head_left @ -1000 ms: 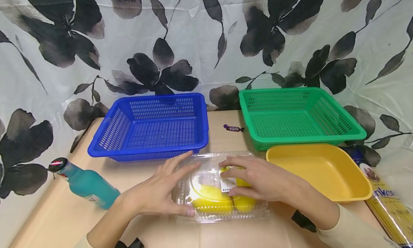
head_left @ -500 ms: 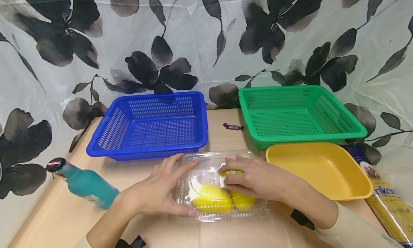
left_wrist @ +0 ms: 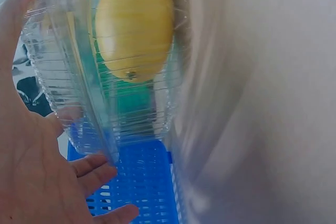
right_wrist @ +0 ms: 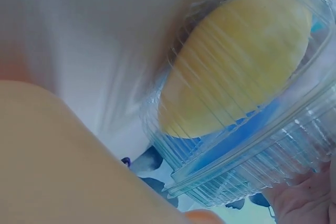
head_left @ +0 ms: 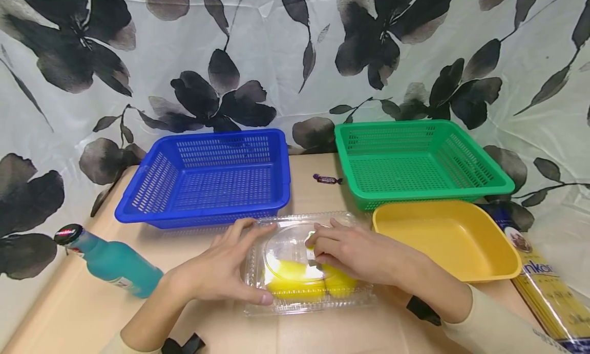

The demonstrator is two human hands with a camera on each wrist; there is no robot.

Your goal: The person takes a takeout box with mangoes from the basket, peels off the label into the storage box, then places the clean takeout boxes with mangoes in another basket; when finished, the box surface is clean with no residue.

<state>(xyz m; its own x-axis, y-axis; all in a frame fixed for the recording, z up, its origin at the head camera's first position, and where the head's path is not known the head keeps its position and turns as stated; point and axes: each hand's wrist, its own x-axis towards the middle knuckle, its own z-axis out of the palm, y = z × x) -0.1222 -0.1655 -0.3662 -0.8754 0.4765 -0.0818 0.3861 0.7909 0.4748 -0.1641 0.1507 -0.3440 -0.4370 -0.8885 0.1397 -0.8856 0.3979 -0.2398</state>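
Note:
A clear plastic clamshell box (head_left: 295,308) lies closed on the table with yellow oval fruits (head_left: 295,282) inside; one fruit (left_wrist: 134,24) shows a stem scar at its end. My left hand (head_left: 216,272) spans the box's left side, its fingers straight, the thumb near the front edge and the index finger reaching over the lid. On top of the lid, my right hand (head_left: 364,251) has its fingers curled and pinches a white label (head_left: 311,255), which is mostly hidden under them. In the right wrist view, a fruit (right_wrist: 241,61) shows through the box's ribbed wall.
Behind the box stand a blue basket (head_left: 203,213) and a green basket (head_left: 433,195), with a wrapped candy (head_left: 328,179) between them. To the right are a yellow tray (head_left: 449,277) and a spaghetti packet (head_left: 544,297). A teal bottle (head_left: 120,264) is at the left.
My right fingers have curled in and shifted slightly left over the label, which lay flat and now looks partly lifted. My left hand keeps its place on the box.

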